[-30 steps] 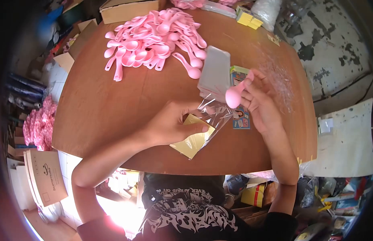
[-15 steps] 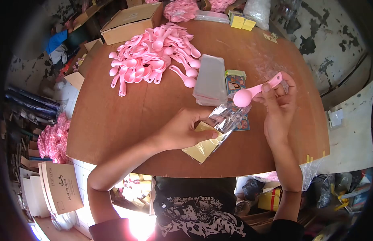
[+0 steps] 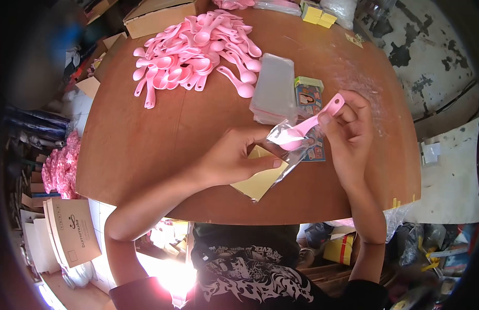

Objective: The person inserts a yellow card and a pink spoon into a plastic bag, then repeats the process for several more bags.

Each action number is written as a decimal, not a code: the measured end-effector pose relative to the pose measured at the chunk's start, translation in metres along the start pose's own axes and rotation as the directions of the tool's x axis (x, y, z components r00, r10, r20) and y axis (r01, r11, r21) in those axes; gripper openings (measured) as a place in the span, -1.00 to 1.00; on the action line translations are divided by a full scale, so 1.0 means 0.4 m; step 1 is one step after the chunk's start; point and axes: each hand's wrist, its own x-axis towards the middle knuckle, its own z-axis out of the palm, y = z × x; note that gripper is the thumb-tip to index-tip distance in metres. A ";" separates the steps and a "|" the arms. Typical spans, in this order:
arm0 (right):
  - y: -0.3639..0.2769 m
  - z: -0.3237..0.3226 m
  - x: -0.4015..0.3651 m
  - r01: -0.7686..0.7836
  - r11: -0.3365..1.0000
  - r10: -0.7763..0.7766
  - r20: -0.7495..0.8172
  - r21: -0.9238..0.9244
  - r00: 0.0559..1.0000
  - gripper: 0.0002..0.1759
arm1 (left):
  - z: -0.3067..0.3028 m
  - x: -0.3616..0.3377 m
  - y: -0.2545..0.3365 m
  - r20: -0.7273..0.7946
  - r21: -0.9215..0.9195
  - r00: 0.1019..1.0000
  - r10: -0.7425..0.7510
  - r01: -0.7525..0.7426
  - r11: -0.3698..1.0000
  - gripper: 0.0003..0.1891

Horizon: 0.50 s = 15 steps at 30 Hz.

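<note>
My left hand (image 3: 244, 160) is closed on a clear plastic bag (image 3: 296, 160) with a pale yellow card (image 3: 257, 178) inside it, thumb pressed on top. My right hand (image 3: 349, 124) pinches a pink spoon (image 3: 314, 121) by the handle near its hole. The spoon's bowl lies within the open mouth of the bag, behind shiny film. Just beyond the hands lies a stack of clear plastic bags (image 3: 273, 88). Beside it sits a stack of printed cards (image 3: 307, 95), partly hidden by the spoon and my right hand.
A large heap of pink spoons (image 3: 193, 51) covers the table's (image 3: 131, 155) far left, with a cardboard box (image 3: 157, 15) behind it. Small yellow card stacks (image 3: 318, 15) stand at the back. On the floor at left is another cardboard box (image 3: 74, 230).
My right hand has moved the spoon down and left, and its bowl has entered the bag's mouth. My left hand still holds the bag. The view has shifted slightly.
</note>
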 end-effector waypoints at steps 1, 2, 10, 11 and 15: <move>-0.003 0.009 -0.006 -0.017 1.000 0.018 0.039 -0.021 0.999 -0.51 | 0.003 -0.003 -0.002 0.001 -0.036 1.000 -0.006 0.006 0.999 -0.67; -0.005 0.018 -0.010 -0.030 0.999 0.030 0.038 -0.014 0.999 -0.51 | 0.006 -0.007 -0.005 0.001 -0.038 1.000 -0.020 0.020 0.999 -0.67; -0.038 0.063 0.004 -0.001 0.988 0.025 0.149 -0.154 0.988 -0.67 | -0.004 -0.022 -0.002 -0.027 -0.001 0.998 0.065 -0.065 0.998 -0.63; -0.038 0.065 0.003 -0.002 0.988 0.027 0.155 -0.155 0.988 -0.67 | -0.004 -0.025 0.001 -0.032 -0.004 0.997 0.065 -0.065 0.998 -0.63; -0.039 0.061 0.006 -0.146 0.985 0.163 0.228 -0.088 0.960 -0.75 | -0.003 -0.033 0.010 -0.083 -0.019 0.993 0.080 -0.082 0.996 -0.61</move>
